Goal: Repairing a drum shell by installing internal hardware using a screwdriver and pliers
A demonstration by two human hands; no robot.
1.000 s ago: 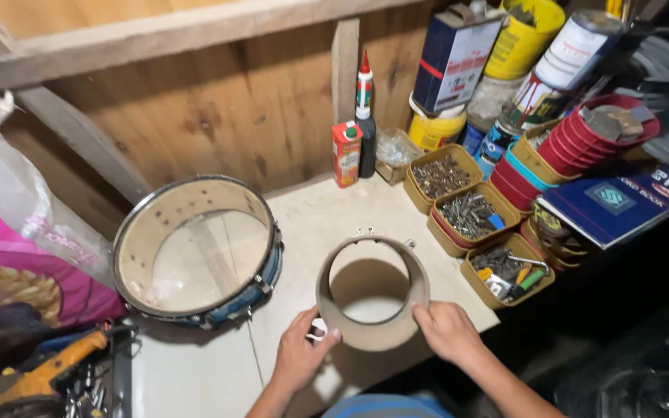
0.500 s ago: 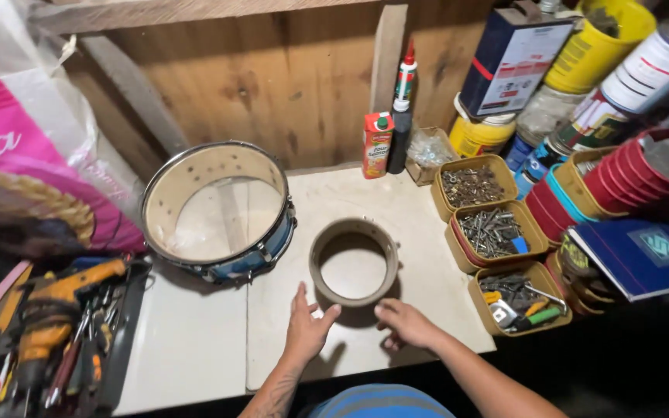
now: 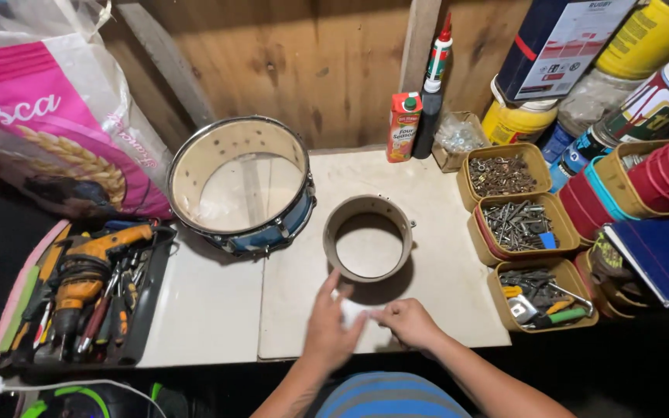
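Looking down in the head view: both hands meet at the near edge of the table (image 3: 218,310), pinching a small white piece (image 3: 352,311) between them. Left hand (image 3: 328,329) has fingers stretched forward over it, right hand (image 3: 408,321) is curled with fingertips gripping its right end. What the piece is, cannot tell. Just beyond the hands stands a small brown drum shell (image 3: 368,238), open side up, apart from them. Further up-left of the left hand sits a bigger blue drum (image 3: 241,186). Right of the right hand, three yellow tubs of screws and bits (image 3: 522,224) in a row. Far left of the left hand, a tray with an orange drill (image 3: 87,267).
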